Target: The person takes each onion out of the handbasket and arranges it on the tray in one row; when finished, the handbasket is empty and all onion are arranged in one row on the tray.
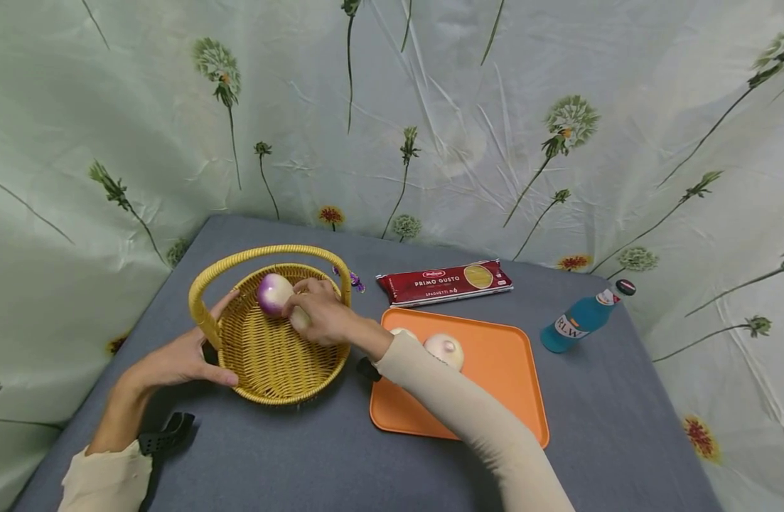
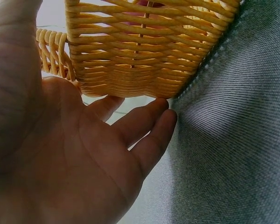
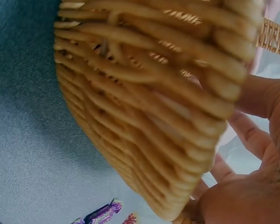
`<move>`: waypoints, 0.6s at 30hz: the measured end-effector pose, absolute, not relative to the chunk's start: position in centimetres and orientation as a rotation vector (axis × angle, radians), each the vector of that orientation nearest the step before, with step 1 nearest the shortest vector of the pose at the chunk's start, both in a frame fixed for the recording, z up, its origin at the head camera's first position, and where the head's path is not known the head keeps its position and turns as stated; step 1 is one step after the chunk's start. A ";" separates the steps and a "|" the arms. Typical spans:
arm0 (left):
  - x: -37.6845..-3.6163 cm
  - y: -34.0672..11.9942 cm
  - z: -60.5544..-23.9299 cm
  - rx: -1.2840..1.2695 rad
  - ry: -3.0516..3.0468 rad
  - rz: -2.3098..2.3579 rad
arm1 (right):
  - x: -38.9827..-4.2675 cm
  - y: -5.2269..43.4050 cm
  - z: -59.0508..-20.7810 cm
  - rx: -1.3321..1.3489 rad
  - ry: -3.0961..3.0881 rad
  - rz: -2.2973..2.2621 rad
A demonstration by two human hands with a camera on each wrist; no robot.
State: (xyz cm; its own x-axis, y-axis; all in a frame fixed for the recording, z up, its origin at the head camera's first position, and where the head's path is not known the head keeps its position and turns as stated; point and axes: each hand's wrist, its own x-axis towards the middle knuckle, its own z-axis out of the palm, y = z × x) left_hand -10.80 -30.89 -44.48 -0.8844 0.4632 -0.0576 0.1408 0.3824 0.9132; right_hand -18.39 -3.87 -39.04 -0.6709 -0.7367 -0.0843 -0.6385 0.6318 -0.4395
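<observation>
A yellow wicker basket [image 1: 283,395] with an arched handle stands on the left of the table. Inside it lies a purple-and-white onion [image 1: 275,294]. My right hand [image 1: 324,313] reaches over the basket's right rim and holds a pale onion [image 1: 300,320] in its fingers, beside the purple one. In the right wrist view the woven wall hides part of that hand [image 3: 252,154]. My left hand [image 1: 180,359] spreads along the basket's left side, thumb by the front rim. The left wrist view shows the fingers [image 2: 147,123] loosely extended against the outer wall.
Right of the basket lies an orange tray [image 1: 507,398] with a white onion [image 1: 444,350] and another half hidden by the right sleeve. A red spaghetti packet [image 1: 446,282] lies behind it, a blue bottle [image 1: 577,323] to its right. A purple-wrapped candy [image 3: 102,213] is near the basket.
</observation>
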 end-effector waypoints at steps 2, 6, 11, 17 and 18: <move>-10.8 -30.9 -44.5 0.527 2.341 1.502 | -18.4 -3.9 -39.1 -1.114 2.599 -0.549; -10.8 -30.9 -44.5 0.516 2.344 1.499 | -18.4 -3.9 -39.2 -1.133 2.602 -0.526; -10.8 -30.9 -44.4 0.516 2.346 1.498 | -18.4 -3.9 -39.3 -1.151 2.623 -0.488; -10.7 -30.8 -44.3 0.489 2.357 1.484 | -18.2 -3.7 -39.2 -1.200 2.638 -0.482; -10.6 -30.8 -44.3 0.483 2.359 1.481 | -18.1 -3.6 -39.2 -1.208 2.643 -0.482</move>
State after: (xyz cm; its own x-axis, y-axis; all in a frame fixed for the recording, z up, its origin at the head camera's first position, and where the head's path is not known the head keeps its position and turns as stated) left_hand -10.64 -30.77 -44.30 -0.8939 0.4405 -0.0834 0.1162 0.4073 0.9059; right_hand -18.06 -3.64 -39.20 -0.6480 -0.7605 -0.0415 -0.6969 0.6140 -0.3706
